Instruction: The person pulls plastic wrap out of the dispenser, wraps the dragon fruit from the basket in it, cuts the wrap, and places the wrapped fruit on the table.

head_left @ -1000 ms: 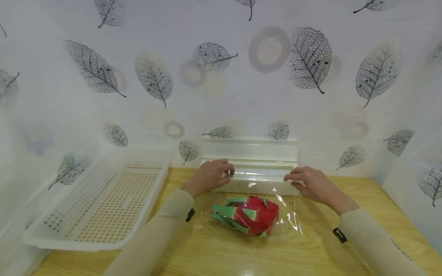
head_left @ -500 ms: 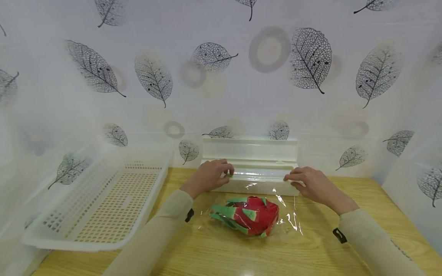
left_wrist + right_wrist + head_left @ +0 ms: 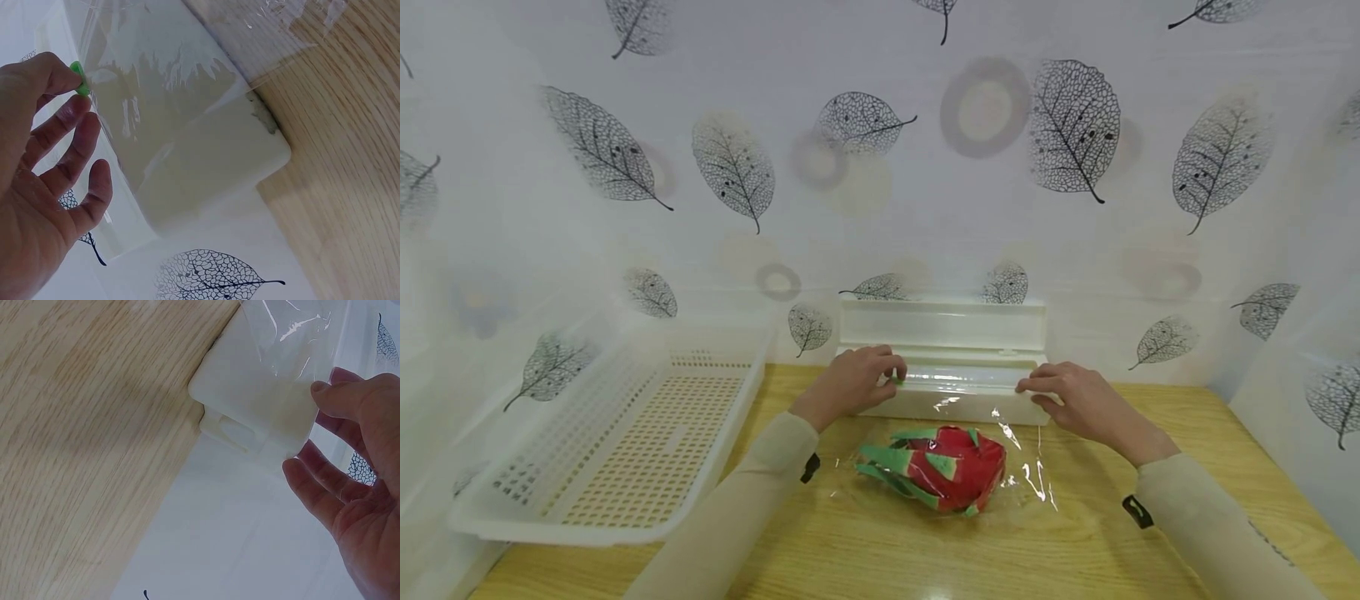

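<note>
A white cling film box (image 3: pixel 962 408) stands with its lid up at the back of the table, a film roll (image 3: pixel 955 377) inside. Clear film runs from it over a red and green dragon fruit (image 3: pixel 962 475) in front. My left hand (image 3: pixel 857 382) is at the box's left part; in the left wrist view its thumb and index finger pinch a small green slider cutter (image 3: pixel 79 77) on the box's front edge. The right hand (image 3: pixel 1078 402) grips the right end of that edge, thumb in front over the film and a finger behind, as the right wrist view shows.
On the left sits a white perforated plastic basket (image 3: pixel 700 500). A pale curtain with leaf prints (image 3: pixel 880 225) hangs close behind the box and along both sides. Wood-grain tabletop (image 3: pixel 1075 542) extends in front of the fruit.
</note>
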Available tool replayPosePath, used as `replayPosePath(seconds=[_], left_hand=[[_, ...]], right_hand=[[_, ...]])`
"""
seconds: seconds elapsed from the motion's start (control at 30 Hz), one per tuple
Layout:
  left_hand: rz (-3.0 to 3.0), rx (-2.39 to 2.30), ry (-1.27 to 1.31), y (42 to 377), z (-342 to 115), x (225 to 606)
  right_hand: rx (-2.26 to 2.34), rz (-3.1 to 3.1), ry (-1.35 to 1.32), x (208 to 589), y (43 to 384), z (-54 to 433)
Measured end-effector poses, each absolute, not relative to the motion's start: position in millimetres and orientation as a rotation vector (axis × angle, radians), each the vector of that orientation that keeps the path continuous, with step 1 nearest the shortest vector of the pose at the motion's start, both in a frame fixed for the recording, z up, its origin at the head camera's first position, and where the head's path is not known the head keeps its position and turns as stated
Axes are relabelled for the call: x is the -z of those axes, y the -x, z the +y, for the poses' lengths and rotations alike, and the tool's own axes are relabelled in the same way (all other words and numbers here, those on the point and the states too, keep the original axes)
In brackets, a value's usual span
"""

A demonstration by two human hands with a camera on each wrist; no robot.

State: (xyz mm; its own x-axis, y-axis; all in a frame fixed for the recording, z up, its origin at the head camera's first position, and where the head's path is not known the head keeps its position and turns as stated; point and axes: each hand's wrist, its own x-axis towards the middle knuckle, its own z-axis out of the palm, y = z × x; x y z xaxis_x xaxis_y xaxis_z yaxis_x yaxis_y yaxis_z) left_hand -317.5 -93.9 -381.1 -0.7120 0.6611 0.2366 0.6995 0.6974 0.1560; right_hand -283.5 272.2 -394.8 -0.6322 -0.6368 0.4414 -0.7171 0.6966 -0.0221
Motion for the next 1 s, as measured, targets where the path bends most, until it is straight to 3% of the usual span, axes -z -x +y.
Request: replayPosePath(seconds=[1.0], left_hand=[[-2.736, 0.368, 1.11, 318.6, -96.7, 382.2]], right_hand=[[-0.262, -2.514, -1.042, 394.4, 283.1, 272.9]])
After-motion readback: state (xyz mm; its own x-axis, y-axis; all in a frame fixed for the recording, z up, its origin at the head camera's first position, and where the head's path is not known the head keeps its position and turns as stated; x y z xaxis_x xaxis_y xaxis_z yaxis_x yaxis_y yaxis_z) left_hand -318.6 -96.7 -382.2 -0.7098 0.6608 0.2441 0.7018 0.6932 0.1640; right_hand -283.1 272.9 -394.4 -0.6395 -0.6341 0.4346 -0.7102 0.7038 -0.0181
